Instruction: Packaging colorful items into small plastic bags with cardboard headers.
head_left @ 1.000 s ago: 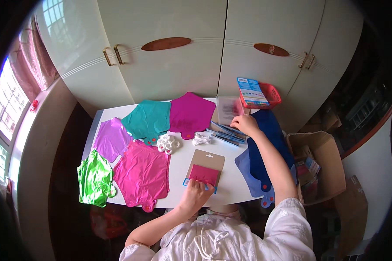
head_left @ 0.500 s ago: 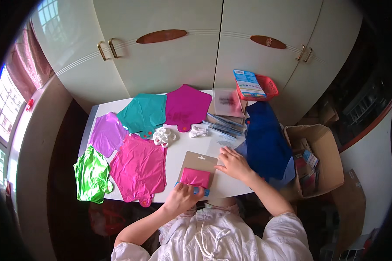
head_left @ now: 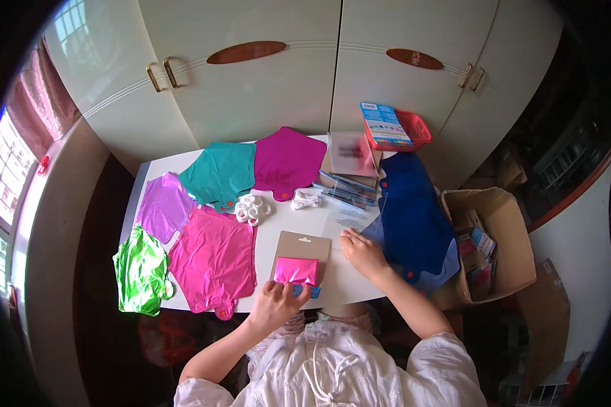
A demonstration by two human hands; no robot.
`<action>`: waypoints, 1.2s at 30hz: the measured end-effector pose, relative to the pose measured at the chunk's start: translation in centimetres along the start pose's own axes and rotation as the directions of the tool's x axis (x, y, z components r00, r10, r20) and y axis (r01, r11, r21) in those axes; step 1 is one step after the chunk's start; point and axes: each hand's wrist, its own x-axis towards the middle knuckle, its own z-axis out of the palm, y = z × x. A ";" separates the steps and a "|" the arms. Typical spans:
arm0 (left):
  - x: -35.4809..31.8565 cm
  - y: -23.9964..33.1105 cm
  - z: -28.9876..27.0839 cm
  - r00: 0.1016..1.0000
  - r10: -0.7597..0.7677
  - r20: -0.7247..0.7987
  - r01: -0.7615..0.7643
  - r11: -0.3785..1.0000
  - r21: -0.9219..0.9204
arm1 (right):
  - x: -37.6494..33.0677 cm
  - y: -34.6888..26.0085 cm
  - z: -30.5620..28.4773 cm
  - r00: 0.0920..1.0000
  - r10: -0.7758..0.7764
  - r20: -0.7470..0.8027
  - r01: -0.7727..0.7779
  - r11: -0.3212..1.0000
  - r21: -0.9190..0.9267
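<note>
A tan backing card with a hanger hole lies near the table's front edge. On it rests a folded, shiny pink foil piece, with a blue strip showing below. My left hand has its fingers curled at the card's near left corner, against the foil's lower edge. To the right, my right hand has its fingertips drawn together on the near edge of a clear plastic bag, which lies flat on the table.
Flat foil balloons in green, pink, lilac, teal, purple and dark blue cover much of the table. White ribbon rolls, a red basket and a cardboard box are nearby.
My right hand's fingers, spread on the table before, have drawn together at the clear bag's edge. My left hand stays at the card; its thumb reaches further right along the lower strip.
</note>
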 end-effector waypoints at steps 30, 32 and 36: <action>-0.1 0.1 -0.5 0.978 0.210 0.002 -0.210 0.977 0.037 | 2.3 -1.6 -1.0 0.955 0.287 0.077 -0.288 0.829 0.480; 0.0 0.3 -0.3 0.972 0.233 -0.036 -0.233 0.972 0.023 | 2.5 -2.5 -0.8 0.969 0.247 0.010 -0.227 0.873 0.432; 0.1 0.9 -0.4 0.962 0.270 -0.025 -0.271 0.963 -0.017 | 2.6 -3.8 -0.4 0.988 0.123 -0.090 -0.091 0.949 0.302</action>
